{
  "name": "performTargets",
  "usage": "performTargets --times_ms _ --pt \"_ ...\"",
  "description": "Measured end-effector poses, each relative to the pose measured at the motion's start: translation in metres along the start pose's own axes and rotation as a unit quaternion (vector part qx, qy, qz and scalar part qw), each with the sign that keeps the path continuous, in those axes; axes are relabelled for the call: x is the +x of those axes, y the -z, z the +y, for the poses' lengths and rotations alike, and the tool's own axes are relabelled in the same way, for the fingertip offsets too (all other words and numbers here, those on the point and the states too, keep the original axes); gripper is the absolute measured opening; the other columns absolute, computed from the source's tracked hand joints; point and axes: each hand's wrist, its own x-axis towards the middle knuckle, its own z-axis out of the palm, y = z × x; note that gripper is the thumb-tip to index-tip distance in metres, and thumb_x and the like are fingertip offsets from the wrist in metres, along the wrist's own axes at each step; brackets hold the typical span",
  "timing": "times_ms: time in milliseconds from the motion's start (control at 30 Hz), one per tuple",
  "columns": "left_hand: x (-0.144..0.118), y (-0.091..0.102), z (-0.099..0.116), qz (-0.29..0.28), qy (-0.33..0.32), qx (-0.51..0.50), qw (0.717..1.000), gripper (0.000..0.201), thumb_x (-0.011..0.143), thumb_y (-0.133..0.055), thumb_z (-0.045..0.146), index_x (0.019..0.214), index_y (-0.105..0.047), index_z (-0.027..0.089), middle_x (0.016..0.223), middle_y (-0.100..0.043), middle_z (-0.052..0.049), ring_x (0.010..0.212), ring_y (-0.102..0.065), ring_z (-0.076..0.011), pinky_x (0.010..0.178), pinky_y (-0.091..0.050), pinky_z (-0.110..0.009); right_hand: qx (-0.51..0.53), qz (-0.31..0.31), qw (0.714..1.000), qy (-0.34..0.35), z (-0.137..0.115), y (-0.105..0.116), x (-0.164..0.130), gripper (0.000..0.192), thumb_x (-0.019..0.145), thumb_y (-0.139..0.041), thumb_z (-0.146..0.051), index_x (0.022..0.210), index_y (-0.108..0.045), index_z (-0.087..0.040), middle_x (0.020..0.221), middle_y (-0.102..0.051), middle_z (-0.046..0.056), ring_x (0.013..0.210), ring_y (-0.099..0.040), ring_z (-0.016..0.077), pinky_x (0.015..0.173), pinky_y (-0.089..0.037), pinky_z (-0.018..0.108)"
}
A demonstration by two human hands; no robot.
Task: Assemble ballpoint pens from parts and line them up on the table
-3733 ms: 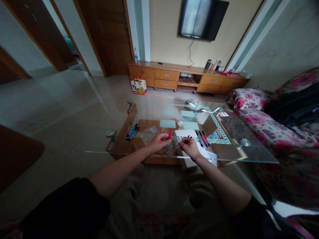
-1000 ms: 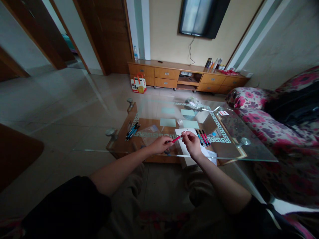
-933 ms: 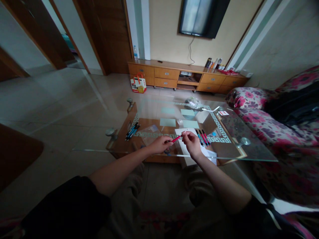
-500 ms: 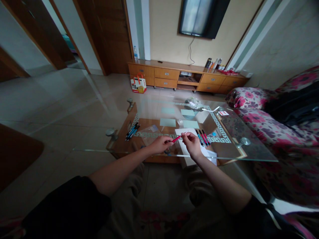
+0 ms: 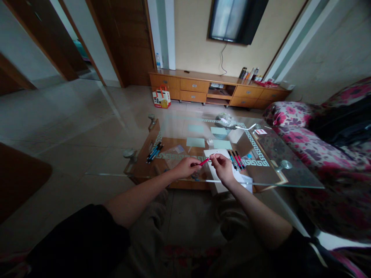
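**Two hands at a red pen over the glass bench**

Nearest, both forearms reach out over the knees to the near edge of the glass bench (image 5: 290, 181). The left hand (image 5: 185, 168) is closed around the lower end of a red pen (image 5: 204, 161), which slants up and to the right. The right hand (image 5: 222, 168) meets it there, its fingertips pinched on something thin and pale at the pen's upper tip; what exactly it pinches is too small to tell.

Under the right hand lies a white sheet (image 5: 223, 187). Just right of that hand, a few pens (image 5: 236, 159) lie side by side. Left of the left hand, well apart, sits another bunch of pens (image 5: 154, 151). Beyond both hands lie pale green notes (image 5: 195, 142).

Farther back stand a wooden cabinet (image 5: 197, 90) and a wall screen (image 5: 234, 19).
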Motion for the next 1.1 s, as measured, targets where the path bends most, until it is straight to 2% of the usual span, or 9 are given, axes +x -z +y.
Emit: performTargets --times_ms 267,367,500,733,833,967,1100 --pt "0.001 -0.001 0.0 0.001 0.002 0.001 1.0 0.027 0.09 -0.058 0.036 0.097 -0.074 0.014 0.08 -0.07 -0.004 0.071 -0.06 -0.0146 0.065 -0.042 -0.023 -0.019 -0.003 1.0 0.006 -0.002 -0.002 -0.001 0.037 0.086 -0.063 -0.056 0.089 -0.068 -0.019 0.08 -0.066 0.003 0.064 -0.054 0.0148 0.063 -0.046 0.028" --pt "0.001 -0.004 -0.001 -0.004 0.001 -0.01 1.0 0.027 0.089 -0.061 0.037 0.098 -0.072 0.014 0.083 -0.07 -0.004 0.071 -0.059 -0.014 0.065 -0.043 -0.023 -0.021 -0.006 1.0 -0.001 -0.003 -0.003 -0.002 0.037 0.088 -0.061 -0.055 0.091 -0.068 -0.019 0.075 -0.064 0.002 0.063 -0.053 0.0143 0.062 -0.045 0.027" --pt "0.002 -0.009 -0.001 -0.002 0.0 -0.058 0.998 0.03 0.086 -0.065 0.033 0.108 -0.067 0.014 0.084 -0.069 -0.003 0.067 -0.058 -0.012 0.062 -0.043 -0.022 -0.008 -0.018 1.0 -0.008 -0.004 -0.004 -0.003 0.035 0.088 -0.062 -0.055 0.089 -0.067 -0.02 0.07 -0.06 0.0 0.062 -0.052 0.0136 0.059 -0.043 0.026" --pt "0.002 -0.01 0.004 -0.008 0.0 -0.072 0.997 0.022 0.087 -0.063 0.035 0.089 -0.065 0.013 0.081 -0.066 -0.003 0.07 -0.058 -0.0121 0.064 -0.044 -0.023 -0.007 -0.058 0.998 -0.015 -0.004 -0.007 -0.005 0.037 0.083 -0.065 -0.058 0.085 -0.067 -0.021 0.071 -0.062 0.001 0.062 -0.052 0.0144 0.056 -0.041 0.026" --pt "0.001 -0.01 0.004 0.006 -0.002 -0.091 0.996 0.028 0.085 -0.067 0.033 0.105 -0.061 0.015 0.082 -0.064 -0.002 0.07 -0.059 -0.0114 0.065 -0.044 -0.022 -0.007 -0.067 0.998 -0.014 -0.006 -0.008 -0.005 0.036 0.083 -0.066 -0.056 0.085 -0.068 -0.021 0.072 -0.063 0.001 0.062 -0.053 0.0145 0.057 -0.041 0.026" --pt "-0.001 -0.011 0.003 0.023 -0.008 -0.123 0.992 0.063 0.083 -0.07 0.029 0.138 -0.042 0.02 0.081 -0.061 0.002 0.069 -0.059 -0.0099 0.065 -0.044 -0.021 -0.019 -0.077 0.997 -0.007 -0.009 -0.008 -0.006 0.033 0.085 -0.065 -0.054 0.085 -0.071 -0.021 0.071 -0.063 0.001 0.064 -0.054 0.0153 0.061 -0.044 0.027" --pt "-0.002 -0.012 0.002 0.011 -0.013 -0.136 0.991 0.075 0.084 -0.068 0.028 0.149 -0.033 0.022 0.08 -0.059 0.002 0.07 -0.058 -0.0095 0.066 -0.044 -0.021 -0.042 -0.077 0.996 0.019 -0.008 -0.008 -0.007 0.03 0.087 -0.065 -0.051 0.09 -0.074 -0.022 0.084 -0.07 0.004 0.073 -0.06 0.0175 0.07 -0.048 0.03"
